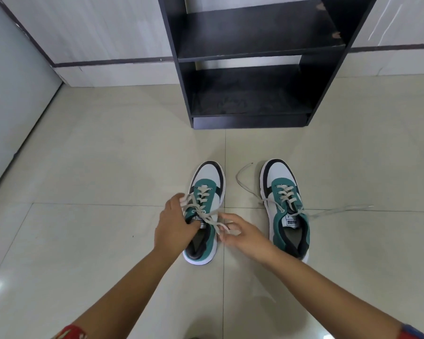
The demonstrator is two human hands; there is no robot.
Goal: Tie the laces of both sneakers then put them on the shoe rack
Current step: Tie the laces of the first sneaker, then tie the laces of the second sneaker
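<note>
Two green, white and black sneakers stand side by side on the tiled floor, toes pointing at the rack. Over the left sneaker (209, 177), my left hand (174, 227) pinches one end of its cream lace (207, 216) at the tongue. My right hand (242, 234) holds the other end just right of the shoe's opening. The two lace ends cross between my hands. The right sneaker (283, 192) stands untouched, its loose lace (241, 182) trailing out over the floor on both sides.
A black shoe rack (252, 57) stands against the wall straight ahead, with two shelves showing nothing on them. A pale wall or door panel (12, 94) runs along the left. Beige floor tiles (96, 167) surround the shoes.
</note>
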